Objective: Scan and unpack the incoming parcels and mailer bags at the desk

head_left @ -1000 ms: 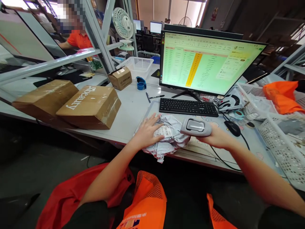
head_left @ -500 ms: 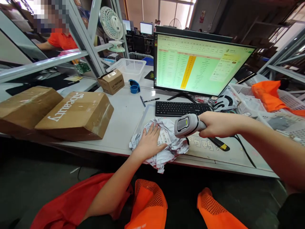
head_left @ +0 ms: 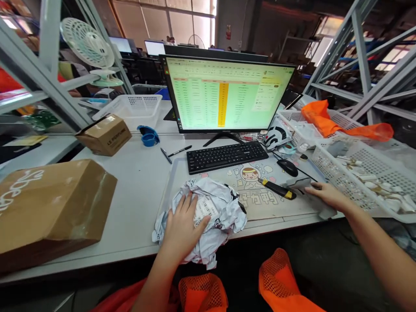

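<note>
A crumpled white plastic mailer bag [head_left: 224, 216] with a barcode label [head_left: 205, 209] lies at the desk's front edge. My left hand [head_left: 182, 227] rests flat on it, fingers spread beside the label. Over at the right, my right hand [head_left: 329, 196] grips a grey barcode scanner [head_left: 300, 183] low at the desk surface; the fingers partly hide its handle. Just left of the scanner lies a yellow-and-black utility knife [head_left: 276, 189], and behind it a black mouse [head_left: 287, 167].
A keyboard [head_left: 227, 157] and a lit monitor [head_left: 227, 95] stand behind the mailer. Cardboard boxes [head_left: 61, 203], a blue-lidded container [head_left: 149, 138] and pens [head_left: 172, 152] are to the left. White plastic baskets [head_left: 338, 173] line the right side, one with an orange cloth [head_left: 320, 119].
My right hand has carried the scanner from above the mailer rightward and down to the desk near the baskets. My left hand stays on the mailer. The view has turned right.
</note>
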`<action>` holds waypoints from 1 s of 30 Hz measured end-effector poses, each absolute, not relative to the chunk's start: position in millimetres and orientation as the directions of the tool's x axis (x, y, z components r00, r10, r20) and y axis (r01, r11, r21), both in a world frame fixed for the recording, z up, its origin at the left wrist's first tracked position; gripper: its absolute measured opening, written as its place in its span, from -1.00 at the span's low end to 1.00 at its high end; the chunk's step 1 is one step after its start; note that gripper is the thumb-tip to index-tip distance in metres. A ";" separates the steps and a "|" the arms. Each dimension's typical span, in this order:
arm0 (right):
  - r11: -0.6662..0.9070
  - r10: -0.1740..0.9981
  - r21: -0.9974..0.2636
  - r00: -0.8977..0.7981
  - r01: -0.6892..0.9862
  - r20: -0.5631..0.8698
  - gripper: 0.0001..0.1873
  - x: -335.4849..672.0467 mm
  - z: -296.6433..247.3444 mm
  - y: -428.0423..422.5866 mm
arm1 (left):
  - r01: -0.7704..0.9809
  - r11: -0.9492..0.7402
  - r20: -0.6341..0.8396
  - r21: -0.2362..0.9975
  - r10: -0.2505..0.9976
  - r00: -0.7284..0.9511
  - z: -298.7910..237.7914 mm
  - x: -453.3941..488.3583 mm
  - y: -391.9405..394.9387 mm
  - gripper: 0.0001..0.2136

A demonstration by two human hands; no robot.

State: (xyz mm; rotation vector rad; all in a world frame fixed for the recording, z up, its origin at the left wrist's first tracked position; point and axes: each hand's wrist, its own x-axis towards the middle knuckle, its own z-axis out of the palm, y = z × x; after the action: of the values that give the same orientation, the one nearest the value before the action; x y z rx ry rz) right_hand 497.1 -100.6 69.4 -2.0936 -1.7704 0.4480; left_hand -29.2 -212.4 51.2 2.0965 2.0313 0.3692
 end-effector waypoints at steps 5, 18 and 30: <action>-0.241 0.942 -0.240 0.286 0.940 0.174 -0.44 481.8 61.4 -104.0 | 0.931 -0.079 0.166 0.356 0.986 0.020 33.9 -37.3 -210.4 -0.40; 0.279 0.958 -0.121 -0.267 0.953 0.104 -0.41 291.8 50.8 49.1 | 0.837 -0.328 0.520 0.439 0.852 0.061 3.7 -59.3 -281.3 -0.36; 0.182 0.983 -0.095 -0.184 0.979 -0.013 -0.40 338.5 48.9 -25.0 | 0.854 -0.450 0.687 0.263 0.709 0.162 -37.3 -50.3 -295.0 -0.52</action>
State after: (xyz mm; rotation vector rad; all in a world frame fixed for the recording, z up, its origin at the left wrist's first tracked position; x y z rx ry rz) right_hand 338.5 -25.0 48.9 -1.9732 -2.3752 0.1262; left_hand -50.3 -295.0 -37.3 2.5281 1.7255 1.3050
